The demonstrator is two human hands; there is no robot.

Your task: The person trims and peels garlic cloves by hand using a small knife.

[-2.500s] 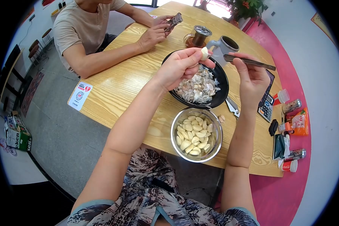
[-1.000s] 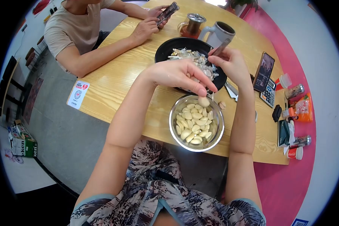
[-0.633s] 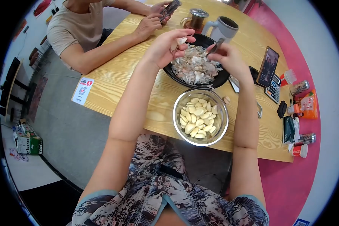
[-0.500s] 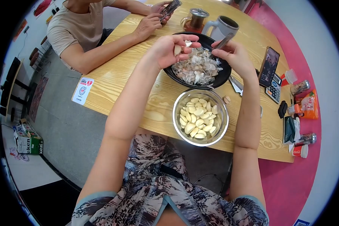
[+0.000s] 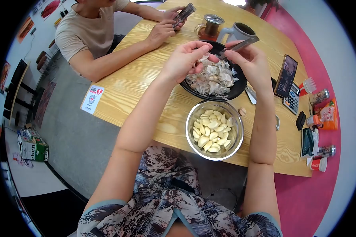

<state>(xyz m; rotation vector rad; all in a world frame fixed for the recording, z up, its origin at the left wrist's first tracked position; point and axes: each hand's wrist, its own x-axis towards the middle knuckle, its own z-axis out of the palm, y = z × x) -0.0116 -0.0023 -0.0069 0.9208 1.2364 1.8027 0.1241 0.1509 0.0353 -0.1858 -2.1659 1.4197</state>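
Observation:
My left hand [image 5: 190,59] is closed on a garlic clove [image 5: 203,58], mostly hidden by the fingers, over the far left part of a black bowl [image 5: 240,89]. Papery garlic skins [image 5: 213,81] are heaped in that bowl. In my right hand [image 5: 249,59] is a small knife [image 5: 245,43], its lower end close to the left fingers. Nearer to me, a steel bowl [image 5: 189,136] contains many peeled cloves [image 5: 213,130]. Loose unpeeled garlic [image 5: 242,111] lies to the right of the steel bowl.
A person [image 5: 91,43] at the far left holds a phone [image 5: 184,15]. Behind the black bowl are a glass teapot [image 5: 212,27] and a grey mug [image 5: 236,33]. A propped phone [image 5: 285,76], a calculator [image 5: 292,100], scissors [image 5: 250,95] and jars [image 5: 320,96] are on the right.
The thumb and fingers of my left hand have closed round the clove, after the palm lay more open. My right hand has brought the knife beside it. Earlier, a clove dropped toward the steel bowl.

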